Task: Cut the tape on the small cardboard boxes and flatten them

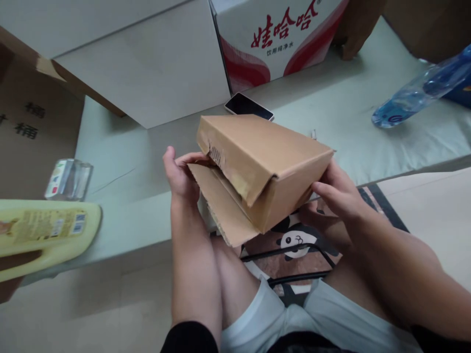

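A brown cardboard box (268, 147) is held up above my lap, tilted, with one end flap (224, 201) hanging open and its edge torn. My left hand (184, 174) is at the box's open end, thumb raised, its other fingers reaching behind the flap and partly hidden. On the opposite side, my right hand (336, 189) grips the box's end, thumb on the near face and fingers mostly out of sight behind it. What the box contains, if anything, cannot be seen.
Behind the box, a phone (249, 107) lies on the pale cloth-covered surface (121, 196). A white-and-red carton (279, 44) and a large white box (158, 68) stand at the back. A yellow jug (47, 235) and clear container (69, 179) are left; a plastic bottle (412, 98) lies right.
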The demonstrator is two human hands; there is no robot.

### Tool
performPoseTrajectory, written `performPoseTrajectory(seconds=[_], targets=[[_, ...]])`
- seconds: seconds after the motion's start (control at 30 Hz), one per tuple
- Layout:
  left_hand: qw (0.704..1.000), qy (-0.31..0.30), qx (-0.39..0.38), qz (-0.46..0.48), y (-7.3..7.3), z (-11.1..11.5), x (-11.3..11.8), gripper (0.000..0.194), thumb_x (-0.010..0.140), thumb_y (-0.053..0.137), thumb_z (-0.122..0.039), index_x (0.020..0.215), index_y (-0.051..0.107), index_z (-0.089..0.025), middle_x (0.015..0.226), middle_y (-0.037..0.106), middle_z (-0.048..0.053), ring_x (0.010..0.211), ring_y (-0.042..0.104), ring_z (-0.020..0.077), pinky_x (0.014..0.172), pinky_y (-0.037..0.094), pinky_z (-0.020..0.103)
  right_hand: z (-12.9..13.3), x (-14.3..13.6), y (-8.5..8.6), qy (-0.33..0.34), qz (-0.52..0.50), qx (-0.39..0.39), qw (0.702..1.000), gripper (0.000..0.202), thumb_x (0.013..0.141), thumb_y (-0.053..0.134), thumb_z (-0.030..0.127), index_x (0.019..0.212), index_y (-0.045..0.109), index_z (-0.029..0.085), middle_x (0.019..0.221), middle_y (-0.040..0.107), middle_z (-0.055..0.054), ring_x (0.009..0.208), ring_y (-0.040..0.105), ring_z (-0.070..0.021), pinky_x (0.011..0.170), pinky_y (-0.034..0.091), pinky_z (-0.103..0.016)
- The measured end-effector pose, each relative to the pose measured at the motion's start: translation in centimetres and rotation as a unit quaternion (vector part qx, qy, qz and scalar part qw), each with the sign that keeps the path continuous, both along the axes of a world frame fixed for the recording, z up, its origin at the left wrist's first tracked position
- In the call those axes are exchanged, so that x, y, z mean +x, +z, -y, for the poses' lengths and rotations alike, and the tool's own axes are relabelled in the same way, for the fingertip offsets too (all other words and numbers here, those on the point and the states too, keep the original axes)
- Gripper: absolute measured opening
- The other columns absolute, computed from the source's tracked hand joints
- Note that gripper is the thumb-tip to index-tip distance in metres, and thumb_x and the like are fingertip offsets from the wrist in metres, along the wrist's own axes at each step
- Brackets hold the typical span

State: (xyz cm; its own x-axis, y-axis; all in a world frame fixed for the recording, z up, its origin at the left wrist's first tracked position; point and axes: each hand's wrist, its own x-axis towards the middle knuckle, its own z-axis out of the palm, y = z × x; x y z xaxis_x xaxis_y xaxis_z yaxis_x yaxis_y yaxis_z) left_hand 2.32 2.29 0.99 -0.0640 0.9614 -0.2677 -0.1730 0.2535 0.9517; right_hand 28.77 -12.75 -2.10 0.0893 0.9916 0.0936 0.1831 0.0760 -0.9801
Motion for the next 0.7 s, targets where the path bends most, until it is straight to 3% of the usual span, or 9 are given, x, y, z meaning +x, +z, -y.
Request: performPoseTrajectory(seconds=[0.13,0.23,0.33,0.43,0.53,0.6,0.7], targets=[[0.999,-0.029,0.026,-0.001,-1.0,0.0,-0.6,0.057,0.089,0.044,-0.063,0.056,0.06,-0.019,0.052,0.057,0.005,0.062,0.063,0.018,0.062,0.049,0.028,-0.2,0.2,-0.1,-0.014,0.068,0.006,0.998,0.069,0.079,0.071,0.055,0.135,0.05,0.021,0.123,0.064,-0.014,0.119,0.061,-0.0336,0.102,0.051,-0.053],[0.994,-0.01,0.105,-0.01,-1.2,0.1,-0.7,0.031,0.08,0.069,-0.042,0.061,0.059,-0.019,0.06,0.06,0.001,0.065,0.062,0.0143,0.065,0.048,0.023,-0.5,0.3,-0.7,-0.063,0.191,0.028,0.979,0.075,0.073,0.075,0.057,0.133,0.051,0.019,0.129,0.06,-0.017,0.126,0.055,-0.0372,0.107,0.046,-0.056],[0.993,-0.029,0.109,0.029,-0.4,0.7,-0.3,0.018,0.082,0.064,-0.035,0.071,0.063,-0.02,0.072,0.066,0.003,0.078,0.067,0.0169,0.07,0.052,0.025,-0.7,0.2,-1.1,-0.112,0.256,0.023,0.96,0.078,0.073,0.074,0.058,0.135,0.047,0.018,0.124,0.06,-0.018,0.116,0.06,-0.0364,0.094,0.054,-0.052],[0.99,-0.083,0.048,0.1,0.5,1.5,0.3,0.036,0.089,0.049,-0.049,0.085,0.068,-0.019,0.092,0.072,0.011,0.106,0.068,0.026,0.085,0.056,0.035,-0.7,-0.2,-1.0,-0.155,0.268,0.021,0.951,0.074,0.073,0.073,0.059,0.132,0.048,0.02,0.116,0.061,-0.015,0.098,0.064,-0.0311,0.077,0.057,-0.045],[0.981,-0.142,0.01,0.128,0.6,2.1,0.6,0.052,0.086,0.047,-0.066,0.097,0.069,-0.02,0.108,0.071,0.014,0.116,0.064,0.0302,0.088,0.057,0.039,-0.7,-0.7,-0.4,-0.186,0.256,0.013,0.948,0.06,0.074,0.073,0.056,0.121,0.055,0.022,0.106,0.065,-0.011,0.091,0.064,-0.0274,0.075,0.056,-0.042],[0.98,-0.162,-0.002,0.117,0.2,2.3,0.3,0.061,0.084,0.044,-0.074,0.102,0.068,-0.02,0.107,0.071,0.014,0.107,0.068,0.0292,0.079,0.059,0.037,-0.7,-0.9,0.1,-0.178,0.187,0.006,0.966,0.047,0.08,0.068,0.054,0.115,0.059,0.023,0.104,0.068,-0.009,0.094,0.065,-0.0266,0.081,0.056,-0.042],[0.98,-0.171,-0.069,0.067,-0.8,2.3,-0.5,0.071,0.081,0.041,-0.082,0.099,0.068,-0.019,0.081,0.07,0.014,0.075,0.071,0.0254,0.051,0.053,0.03,-0.7,-1.2,0.4,-0.159,0.028,-0.019,0.987,0.035,0.087,0.059,0.056,0.098,0.065,0.024,0.093,0.07,-0.007,0.091,0.068,-0.0254,0.082,0.057,-0.042]])
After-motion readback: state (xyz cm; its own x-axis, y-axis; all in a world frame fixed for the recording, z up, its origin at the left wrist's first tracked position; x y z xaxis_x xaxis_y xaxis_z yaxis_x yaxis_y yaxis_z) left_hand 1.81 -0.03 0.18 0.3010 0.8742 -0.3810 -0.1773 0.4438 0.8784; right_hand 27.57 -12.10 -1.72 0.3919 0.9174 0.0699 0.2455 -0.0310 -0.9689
